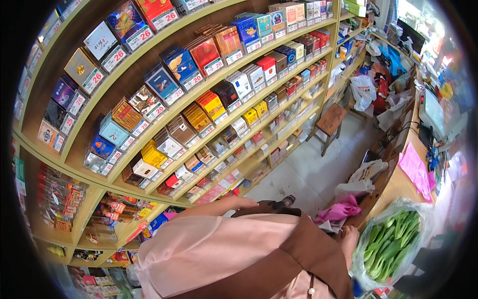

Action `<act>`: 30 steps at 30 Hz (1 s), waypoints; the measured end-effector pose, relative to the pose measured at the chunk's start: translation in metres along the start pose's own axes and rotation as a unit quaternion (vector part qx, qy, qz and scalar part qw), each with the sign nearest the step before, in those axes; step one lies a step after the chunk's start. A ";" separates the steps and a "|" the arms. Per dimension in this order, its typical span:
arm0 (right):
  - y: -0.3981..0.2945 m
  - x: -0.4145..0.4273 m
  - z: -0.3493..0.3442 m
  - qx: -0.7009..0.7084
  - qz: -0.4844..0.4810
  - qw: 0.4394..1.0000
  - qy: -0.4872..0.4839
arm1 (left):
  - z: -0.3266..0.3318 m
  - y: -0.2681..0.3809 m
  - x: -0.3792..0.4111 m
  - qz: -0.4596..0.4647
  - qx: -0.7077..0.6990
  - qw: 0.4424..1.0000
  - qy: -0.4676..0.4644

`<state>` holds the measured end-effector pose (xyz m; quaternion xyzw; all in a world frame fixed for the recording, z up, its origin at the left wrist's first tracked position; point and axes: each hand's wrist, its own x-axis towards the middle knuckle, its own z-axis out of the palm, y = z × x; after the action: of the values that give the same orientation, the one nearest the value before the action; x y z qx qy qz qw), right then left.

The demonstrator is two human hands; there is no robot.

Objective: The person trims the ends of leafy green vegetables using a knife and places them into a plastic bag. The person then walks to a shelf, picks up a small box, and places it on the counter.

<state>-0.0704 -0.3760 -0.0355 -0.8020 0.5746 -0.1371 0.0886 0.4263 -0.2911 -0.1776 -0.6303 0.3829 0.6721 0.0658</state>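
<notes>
My left hand (247, 203) reaches out from a pink sleeve in front of my body, over a dark item of clothing. Its fingers are partly turned away, so whether they hold anything is unclear. On the other side, my right hand (350, 235) is at the edge of the wooden counter (386, 183), fingers bent, with no held object visible. Right beside it is a clear plastic bag (409, 203) filled with leafy bok choy (392, 243). A crumpled pink plastic bag (341, 210) hangs below the counter edge near that hand.
Shelves (209, 89) of boxed cigarette packs with price tags line the left side. A wooden stool (331, 119) stands on the tiled floor (304, 173). The counter carries a pink bag (414, 170) and a weighing scale (431, 112). Plastic bags (362, 91) crowd the far end.
</notes>
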 end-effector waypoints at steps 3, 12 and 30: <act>-0.008 0.003 0.002 -0.028 0.000 1.000 0.009 | -0.035 0.065 -0.062 0.141 0.353 0.913 0.149; 0.004 -0.003 0.027 -0.108 0.004 0.994 0.023 | -0.125 0.241 -0.358 0.333 0.252 0.453 0.787; 0.006 0.000 0.025 -0.088 -0.014 0.996 0.017 | -0.190 0.223 -0.423 0.160 0.315 0.321 0.879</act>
<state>-0.0683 -0.3781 -0.0610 -0.8121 0.5747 -0.1007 0.0065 0.5332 -0.3936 0.3156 -0.7111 0.4934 -0.4480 -0.2240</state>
